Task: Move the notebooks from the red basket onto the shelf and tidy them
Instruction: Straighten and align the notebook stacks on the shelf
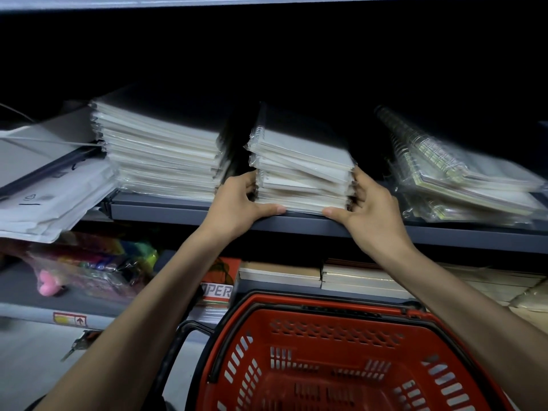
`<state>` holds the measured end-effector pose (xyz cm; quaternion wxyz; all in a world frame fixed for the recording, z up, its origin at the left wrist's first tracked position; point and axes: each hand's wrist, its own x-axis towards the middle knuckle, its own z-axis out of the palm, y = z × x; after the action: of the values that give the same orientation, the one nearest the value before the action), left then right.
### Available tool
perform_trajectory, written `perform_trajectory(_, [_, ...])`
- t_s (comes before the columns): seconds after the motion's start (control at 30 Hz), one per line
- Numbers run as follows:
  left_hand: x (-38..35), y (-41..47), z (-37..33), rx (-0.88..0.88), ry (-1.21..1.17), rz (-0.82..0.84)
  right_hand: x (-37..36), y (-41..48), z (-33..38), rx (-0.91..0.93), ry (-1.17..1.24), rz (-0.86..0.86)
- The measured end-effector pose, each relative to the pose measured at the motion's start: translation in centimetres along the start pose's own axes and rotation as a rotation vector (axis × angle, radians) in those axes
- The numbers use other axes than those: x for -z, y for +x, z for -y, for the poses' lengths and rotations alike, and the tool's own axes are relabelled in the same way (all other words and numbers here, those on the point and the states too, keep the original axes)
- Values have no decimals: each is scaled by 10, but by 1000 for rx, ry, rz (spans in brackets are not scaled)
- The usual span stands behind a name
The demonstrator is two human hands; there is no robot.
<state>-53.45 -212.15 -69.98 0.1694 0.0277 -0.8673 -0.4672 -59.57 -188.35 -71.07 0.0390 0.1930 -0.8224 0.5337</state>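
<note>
The notebooks [299, 176] at the centre of the frame are pale matt paper sealed in clear, glossy plastic film, with thin wire spirals along one edge. The shelf [296, 225] beneath them looks like smooth grey painted metal, dull in finish. At the right, the spiral pads [450, 173] show shiny wire coils under crinkled clear wrap. The red basket [335, 330] at the bottom is hard, perforated, faintly glossy plastic.

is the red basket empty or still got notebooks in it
Empty, as far as shown: the red basket shows only bare slotted floor and walls. Its near end is out of frame.
</note>
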Motion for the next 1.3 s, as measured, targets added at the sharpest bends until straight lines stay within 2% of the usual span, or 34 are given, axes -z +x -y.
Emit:
perform_trajectory(0.37, [-8,-13,-5,10,-121,-81,-3,-13,4,-11,188,-124])
perform_trajectory(0.53, [2,-12,-4,15,-87,-22,6,-15,10,10,186,-28])
perform_trajectory(0.7, [10,-19,-12,-28,-166,11,12,-23,17,1,151,32])
perform_trajectory(1.0, [10,-17,-9,-37,-225,31,8,-21,18,15,256,-19])
perform_trajectory(1.1, [12,-12,-6,15,-268,27,7,-18,17,13,284,-41])
perform_trajectory(1.3, [15,-9,-5,5,-296,25,8,-17,16,44,264,-35])
